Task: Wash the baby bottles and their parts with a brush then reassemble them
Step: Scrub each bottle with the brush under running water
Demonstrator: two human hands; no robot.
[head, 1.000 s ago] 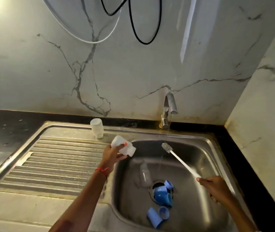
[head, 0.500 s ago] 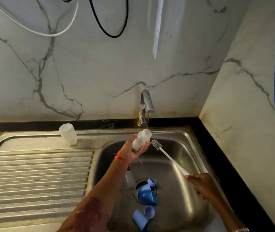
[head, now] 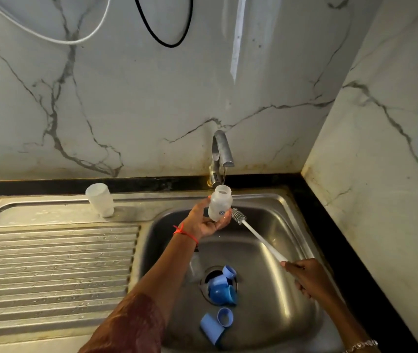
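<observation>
Left grip (head: 204, 222): fingers and thumb are curling round the lower body of a translucent white baby bottle (head: 220, 203), clamped on it from beneath, palm facing up. The bottle is sitting roughly upright over the back of the sink basin (head: 279, 314), open mouth up, directly under the spout of the tap (head: 220, 149); a thin stream of water (head: 224, 175) is running from the spout into the mouth. A red thread (head: 185, 231) is circling the left wrist. Right grip (head: 307, 278): fingers are closing round the end of the white handle of the bottle brush (head: 260, 239), holding it over the right side of the basin. The brush is slanting up and to the left, its bristle head lying just beside the bottle's lower right side; contact with the bottle or the left fingertips cannot be told. A bracelet (head: 360, 345) is showing on the right wrist. On the basin floor, blue bottle parts (head: 222, 286) are lying piled over the drain, and a blue cap (head: 211, 328) and blue ring (head: 225, 317) are lying side by side nearer the front. A second white bottle (head: 100, 200) is standing mouth down on the sink's back ledge, above the ribbed drainboard (head: 50, 263), well apart from both grips. The black counter (head: 355, 250) is bordering the sink, with marble wall behind.
</observation>
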